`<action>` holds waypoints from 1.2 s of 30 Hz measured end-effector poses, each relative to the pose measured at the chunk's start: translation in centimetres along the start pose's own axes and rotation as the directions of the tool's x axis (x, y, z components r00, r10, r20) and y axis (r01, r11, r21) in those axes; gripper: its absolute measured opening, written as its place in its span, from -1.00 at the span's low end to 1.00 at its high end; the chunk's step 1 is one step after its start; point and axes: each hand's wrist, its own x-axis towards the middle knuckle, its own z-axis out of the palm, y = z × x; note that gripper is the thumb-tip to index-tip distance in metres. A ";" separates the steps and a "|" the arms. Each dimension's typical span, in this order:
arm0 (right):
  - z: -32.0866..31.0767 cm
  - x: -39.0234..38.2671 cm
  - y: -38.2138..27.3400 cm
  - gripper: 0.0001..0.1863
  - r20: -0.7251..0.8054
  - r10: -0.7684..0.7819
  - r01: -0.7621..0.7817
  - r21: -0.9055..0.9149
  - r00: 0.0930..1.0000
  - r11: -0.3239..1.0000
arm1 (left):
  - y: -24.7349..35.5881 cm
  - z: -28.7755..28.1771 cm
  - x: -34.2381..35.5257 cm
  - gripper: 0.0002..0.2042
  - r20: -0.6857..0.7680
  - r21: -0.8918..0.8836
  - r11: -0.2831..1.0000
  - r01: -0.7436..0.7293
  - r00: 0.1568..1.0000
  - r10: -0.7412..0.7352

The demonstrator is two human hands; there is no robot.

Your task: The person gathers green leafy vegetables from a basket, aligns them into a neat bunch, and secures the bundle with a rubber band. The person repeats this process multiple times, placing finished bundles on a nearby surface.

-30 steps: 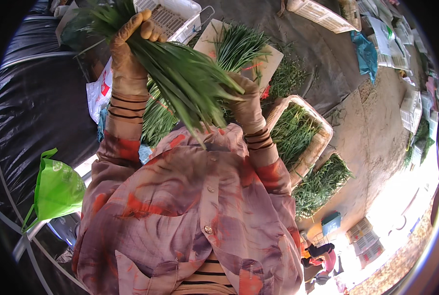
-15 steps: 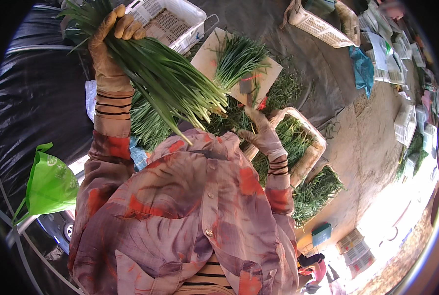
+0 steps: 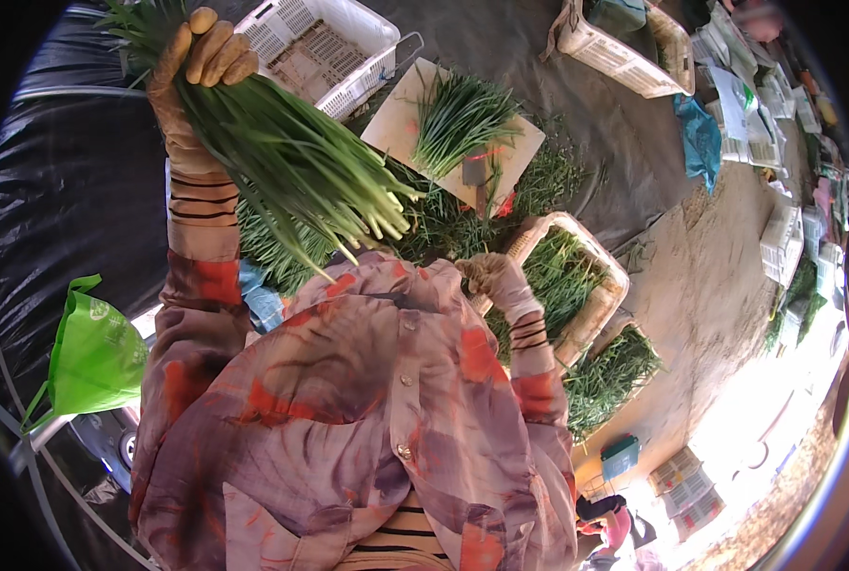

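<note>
My left hand [image 3: 210,55], in a tan glove, is raised at the upper left and closed around a thick bunch of garlic chives [image 3: 291,143]. The pale cut ends hang down to the right, over my shirt front. My right hand [image 3: 493,278], gloved too, is drawn in near my collar with its fingers curled; what is in them, if anything, is hidden. Ahead of it a pale board [image 3: 396,114] bears a smaller pile of chives [image 3: 463,119] and a dark-bladed knife [image 3: 475,169].
A white crate [image 3: 386,65] stands beyond the bunch. To the right are a basket of loose greens [image 3: 620,285] and another pile of greens [image 3: 615,376]. More chives [image 3: 277,243] lie under the held bunch. A green bag [image 3: 91,357] hangs at the left.
My left hand has shifted slightly left and up with the chives. My right hand has drawn back toward my chest, and its spread fingers have curled.
</note>
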 end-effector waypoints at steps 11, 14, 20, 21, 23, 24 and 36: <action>7.3 3.5 -20.2 -0.03 0.217 -0.506 0.230 0.697 0.835 0.679 | -6.1 -0.8 1.6 -0.88 0.031 -0.144 0.961 0.237 0.972 -0.235; 7.5 5.3 -14.5 -0.36 0.383 -0.463 0.019 0.754 0.799 0.657 | -6.0 -1.5 0.7 -0.79 -0.148 0.035 0.980 0.196 0.971 -0.189; 6.0 1.4 -11.3 -0.68 0.167 -0.180 0.107 0.370 0.969 0.923 | -3.0 -4.1 -0.3 -0.73 -0.207 0.122 0.991 0.048 0.978 -0.022; 5.8 0.6 -10.8 -0.68 0.096 -0.162 0.108 0.417 0.982 0.903 | -2.4 -4.2 -0.3 -0.72 -0.232 0.172 0.984 0.052 0.973 -0.011; 4.0 -0.7 -11.1 -0.64 -0.183 -0.195 0.242 0.287 0.964 0.927 | -1.0 -4.0 -0.2 -0.70 -0.281 0.269 0.961 0.069 0.960 0.009; 3.4 -1.1 -9.8 -0.59 -0.230 -0.177 0.258 0.396 0.957 0.881 | -0.8 -4.0 -0.1 -0.69 -0.341 0.272 0.957 0.106 0.940 -0.008; 6.2 2.5 -9.2 -0.62 -0.176 -0.576 0.539 -0.218 0.798 0.813 | -6.6 -2.4 0.9 -0.74 -0.657 0.248 0.914 0.320 0.749 -0.084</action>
